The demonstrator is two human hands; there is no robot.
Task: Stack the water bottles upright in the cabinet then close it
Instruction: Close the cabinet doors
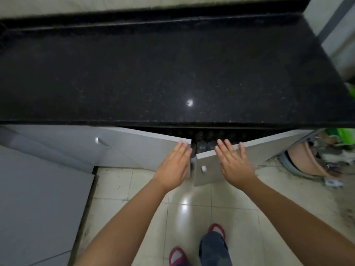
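Under the black counter, the cabinet's two grey doors stand partly ajar, leaving a narrow gap in the middle. My left hand (pixel 175 164) lies flat with fingers apart on the outer face of the left door (pixel 142 148), near its free edge. My right hand (pixel 233 164) rests flat and spread on the right door (pixel 269 150), beside its small knob (pixel 203 168). Through the gap I make out several clear water bottles (pixel 206 144) standing upright in the dark cabinet; most of them are hidden by the doors.
The black granite counter (pixel 172 73) overhangs the cabinet. A further grey cabinet door with a metal handle (pixel 101 143) is at the left. Clutter with a pink basin (pixel 311 160) and green bags sits on the floor at the right. My feet in red slippers (pixel 217 230) stand on the tiled floor.
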